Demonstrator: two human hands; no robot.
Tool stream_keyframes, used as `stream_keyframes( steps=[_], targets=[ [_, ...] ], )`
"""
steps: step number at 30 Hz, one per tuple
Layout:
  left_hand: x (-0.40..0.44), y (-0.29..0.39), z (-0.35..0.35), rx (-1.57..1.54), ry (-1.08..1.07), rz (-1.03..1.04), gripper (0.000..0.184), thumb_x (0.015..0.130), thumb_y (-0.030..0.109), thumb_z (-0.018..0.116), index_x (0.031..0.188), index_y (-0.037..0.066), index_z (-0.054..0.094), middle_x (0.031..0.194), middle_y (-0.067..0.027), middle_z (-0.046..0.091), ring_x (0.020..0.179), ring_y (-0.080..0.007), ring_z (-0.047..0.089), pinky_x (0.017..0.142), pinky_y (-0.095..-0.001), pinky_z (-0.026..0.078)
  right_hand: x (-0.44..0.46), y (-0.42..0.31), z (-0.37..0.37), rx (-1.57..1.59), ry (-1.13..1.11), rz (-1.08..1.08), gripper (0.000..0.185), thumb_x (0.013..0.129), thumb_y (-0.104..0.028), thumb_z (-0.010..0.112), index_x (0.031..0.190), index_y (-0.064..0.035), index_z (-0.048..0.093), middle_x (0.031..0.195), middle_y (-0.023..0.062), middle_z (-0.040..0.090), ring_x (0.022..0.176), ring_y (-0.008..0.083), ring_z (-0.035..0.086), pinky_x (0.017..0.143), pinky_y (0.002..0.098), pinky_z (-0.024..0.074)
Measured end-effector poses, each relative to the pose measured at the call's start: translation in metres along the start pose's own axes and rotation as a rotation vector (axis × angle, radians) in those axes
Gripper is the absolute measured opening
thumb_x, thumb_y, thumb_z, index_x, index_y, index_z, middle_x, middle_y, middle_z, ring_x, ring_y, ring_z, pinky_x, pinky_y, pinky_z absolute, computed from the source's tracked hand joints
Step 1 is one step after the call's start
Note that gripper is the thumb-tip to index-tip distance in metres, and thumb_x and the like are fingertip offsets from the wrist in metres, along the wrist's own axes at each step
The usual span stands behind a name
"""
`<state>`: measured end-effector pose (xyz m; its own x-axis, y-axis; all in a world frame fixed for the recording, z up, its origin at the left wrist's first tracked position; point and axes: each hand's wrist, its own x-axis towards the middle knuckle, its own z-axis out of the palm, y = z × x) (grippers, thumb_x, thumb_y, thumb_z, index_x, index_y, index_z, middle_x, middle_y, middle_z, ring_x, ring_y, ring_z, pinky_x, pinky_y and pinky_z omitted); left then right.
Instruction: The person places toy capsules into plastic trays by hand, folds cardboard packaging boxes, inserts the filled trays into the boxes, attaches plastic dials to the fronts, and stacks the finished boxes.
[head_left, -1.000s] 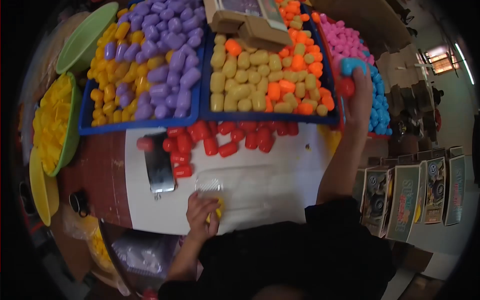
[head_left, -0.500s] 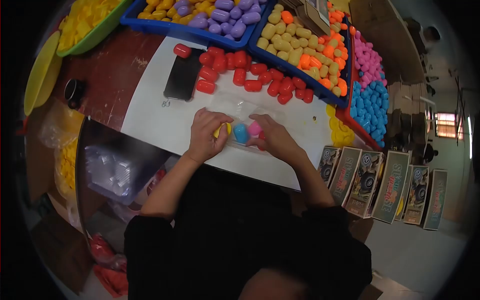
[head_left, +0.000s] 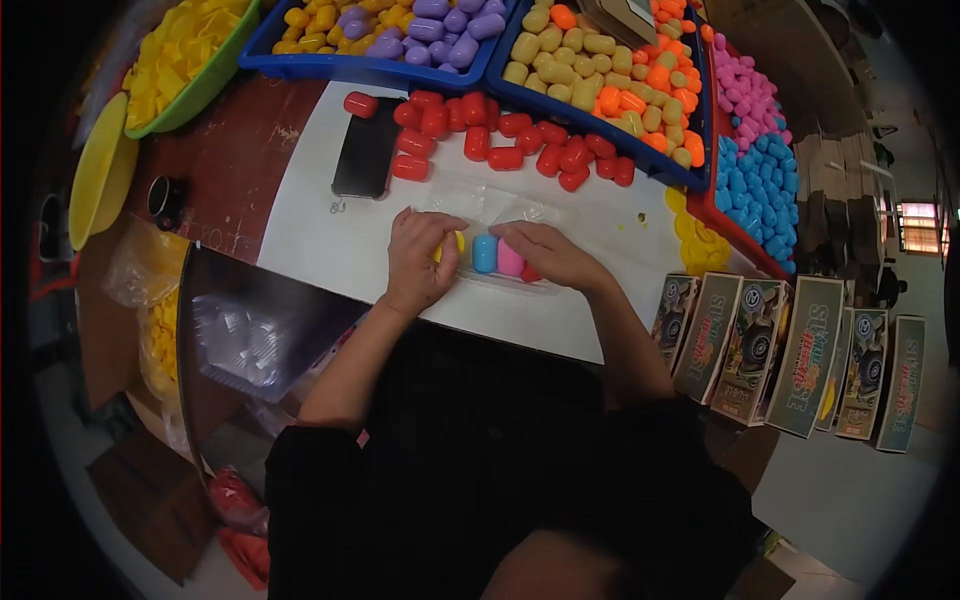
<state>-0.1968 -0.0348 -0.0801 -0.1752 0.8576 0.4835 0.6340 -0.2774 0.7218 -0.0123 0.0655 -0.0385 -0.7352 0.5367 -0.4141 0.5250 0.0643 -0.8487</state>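
A clear plastic tray [head_left: 560, 215] lies on the white sheet in front of me. In it a blue capsule [head_left: 485, 254] and a pink capsule [head_left: 511, 258] stand side by side, with a red capsule [head_left: 530, 272] partly under my right hand. My left hand [head_left: 421, 258] curls around a yellow piece [head_left: 459, 244] at the tray's left end. Over the pink and red capsules lies my right hand [head_left: 548, 254], its fingers bent against them. Several loose red capsules [head_left: 505, 158] and a black phone [head_left: 364, 157] are beyond the tray.
Blue bins [head_left: 600, 124] of coloured capsules line the back, with a red bin [head_left: 708, 212] at the right. Upright boxes [head_left: 752, 350] stand at the right. A green basin [head_left: 222, 72] and a black cup [head_left: 164, 199] are at the left.
My right hand has come from the right-hand bin to the tray with blue and red capsules. Blue, pink and red capsules now sit in a row, closer together than half a second ago.
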Motion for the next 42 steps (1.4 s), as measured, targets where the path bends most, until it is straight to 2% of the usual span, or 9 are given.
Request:
stream_keyframes(
  steps=[5,7,14,20,26,32,33,40,42],
  targets=[
    [-0.001,-0.002,-0.002,0.025,-0.003,0.007,0.013,0.077,0.005,0.052,0.088,0.008,0.06,0.084,-0.0064,0.059,0.083,-0.024,0.055,0.088,-0.0437,0.036,-0.009,-0.006,-0.009,0.172,-0.132,0.019,0.034,0.096,-0.025,0.043,0.112,0.0023,0.056,0.116,0.0098,0.056,0.104,0.0155,0.052,0.093,0.028,0.0386],
    [0.001,0.0,-0.003,0.038,-0.003,0.006,0.013,0.078,0.005,0.052,0.087,0.008,0.06,0.084,-0.0063,0.059,0.084,-0.024,0.055,0.088,-0.0437,0.036,-0.012,0.004,-0.013,0.284,-0.184,-0.174,0.035,0.095,-0.025,0.047,0.118,0.0014,0.052,0.119,0.0088,0.055,0.108,0.0154,0.051,0.095,0.0271,0.0383],
    [0.0,0.0,-0.004,0.052,-0.013,-0.002,0.013,0.078,0.005,0.052,0.087,0.008,0.06,0.084,-0.0056,0.059,0.083,-0.0239,0.055,0.089,-0.0446,0.036,-0.021,-0.002,-0.008,0.253,-0.034,-0.22,0.048,0.085,-0.008,0.06,0.129,-0.0003,0.04,0.121,0.0077,0.053,0.109,0.0153,0.05,0.095,0.0276,0.0402],
    [0.001,0.002,-0.002,0.02,0.012,-0.009,0.012,0.078,0.004,0.052,0.087,0.008,0.06,0.084,-0.0067,0.059,0.082,-0.0252,0.055,0.089,-0.0446,0.036,-0.023,0.006,-0.012,0.451,-0.163,-0.04,0.046,0.085,-0.014,0.063,0.126,-0.0021,0.045,0.112,0.0077,0.055,0.104,0.0147,0.052,0.088,0.0275,0.0447],
    [-0.001,0.005,-0.002,0.025,0.007,-0.027,0.015,0.079,0.006,0.054,0.092,0.005,0.06,0.09,-0.0102,0.059,0.086,-0.0284,0.054,0.089,-0.0419,0.037,-0.006,0.01,-0.005,0.194,-0.121,-0.198,0.039,0.095,-0.031,0.047,0.121,-0.0032,0.052,0.105,0.0059,0.058,0.096,0.013,0.053,0.083,0.0272,0.0439],
    [0.022,0.008,-0.026,-0.085,0.144,-0.056,0.04,0.082,0.016,0.055,0.118,0.0,0.044,0.116,-0.0155,0.048,0.109,-0.0295,0.044,0.092,-0.0379,0.036,-0.01,0.0,-0.009,-0.121,-0.163,-0.223,0.049,0.09,-0.04,0.052,0.123,-0.0033,0.051,0.112,0.0154,0.057,0.104,0.0282,0.053,0.09,0.0327,0.0408],
    [0.042,-0.003,-0.034,-0.194,0.234,-0.031,0.041,0.08,0.017,0.059,0.116,0.001,0.046,0.114,-0.0147,0.048,0.109,-0.0294,0.044,0.092,-0.0372,0.037,-0.017,-0.007,-0.009,-0.22,-0.141,-0.189,0.056,0.086,-0.042,0.057,0.125,-0.003,0.048,0.116,0.0172,0.054,0.108,0.031,0.05,0.093,0.034,0.0395],
    [0.238,-0.168,-0.087,0.544,0.177,0.031,0.057,0.073,0.029,0.067,0.118,0.002,0.046,0.119,-0.0233,0.047,0.105,-0.036,0.05,0.091,-0.0405,0.04,-0.062,-0.023,-0.013,-0.33,0.082,-0.098,0.077,0.072,-0.038,0.073,0.131,-0.0037,0.039,0.13,0.0192,0.044,0.12,0.0349,0.041,0.099,0.0385,0.0363],
    [0.265,-0.211,-0.086,0.304,-0.099,-0.495,0.068,0.066,0.036,0.07,0.121,0.004,0.045,0.123,-0.0276,0.044,0.109,-0.039,0.049,0.09,-0.042,0.042,-0.073,-0.021,-0.015,-0.298,0.144,-0.114,0.075,0.07,-0.034,0.075,0.131,-0.0049,0.04,0.131,0.0171,0.045,0.12,0.0336,0.042,0.099,0.0382,0.0365]
  ],
)
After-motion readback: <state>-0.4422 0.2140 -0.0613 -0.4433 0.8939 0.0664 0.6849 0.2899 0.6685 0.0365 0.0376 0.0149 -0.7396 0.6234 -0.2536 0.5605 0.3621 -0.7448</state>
